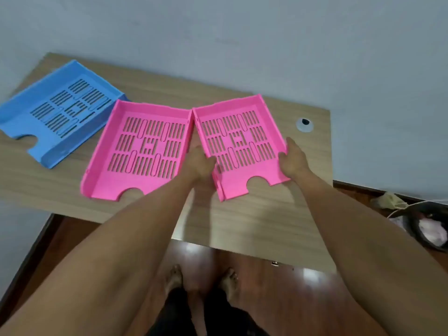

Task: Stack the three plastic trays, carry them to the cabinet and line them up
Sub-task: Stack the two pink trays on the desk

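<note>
text: none legible | labels: none | numbers: none

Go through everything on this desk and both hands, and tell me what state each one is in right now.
Blue tray: flat on the desk, far left, untouched, empty.
Middle pink tray: flat on the desk, empty, not held.
Right pink tray: empty, gripped on both sides.
Left hand: closed on the right pink tray's left wall.
Right hand: closed on its right wall.
Desk: no trays stacked yet.

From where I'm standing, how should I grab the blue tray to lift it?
Take the blue tray by its two long side walls, one hand on each, coming from the notched front end. It lies flat and angled on the desk, with both walls exposed.
</note>
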{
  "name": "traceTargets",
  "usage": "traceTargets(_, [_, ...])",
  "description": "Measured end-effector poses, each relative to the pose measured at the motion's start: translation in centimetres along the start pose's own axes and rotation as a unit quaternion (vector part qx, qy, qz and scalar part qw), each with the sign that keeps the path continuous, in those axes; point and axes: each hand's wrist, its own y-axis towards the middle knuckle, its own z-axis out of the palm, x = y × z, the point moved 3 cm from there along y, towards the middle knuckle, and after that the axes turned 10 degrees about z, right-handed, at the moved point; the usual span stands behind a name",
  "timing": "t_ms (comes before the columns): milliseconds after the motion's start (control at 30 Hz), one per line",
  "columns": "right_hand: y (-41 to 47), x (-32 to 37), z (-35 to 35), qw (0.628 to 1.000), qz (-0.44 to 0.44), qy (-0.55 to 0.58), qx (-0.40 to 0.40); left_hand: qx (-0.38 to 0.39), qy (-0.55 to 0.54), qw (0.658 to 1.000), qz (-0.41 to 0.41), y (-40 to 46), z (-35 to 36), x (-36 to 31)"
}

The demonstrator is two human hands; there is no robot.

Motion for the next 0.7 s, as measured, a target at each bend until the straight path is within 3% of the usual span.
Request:
traceTargets(200, [2.8,-2.3,-0.6,0.999,0.030,-0.041,0.019,-0.047,-0.030,0.998,-0.036,3.0,3.9,2.1])
traceTargets(400, [1.9,-2.6,-1.5,0.999,0.040,0.026,0.015,-0.092,-0.044,0.991,-0.085,3.0,4.2,2.3])
traceTargets(700, [-4.8,-4.0,-2.2,0.991,0.078,0.106,-0.011,-0.077,-0.043,0.996,-0.031,-0.5,1.3,0.6])
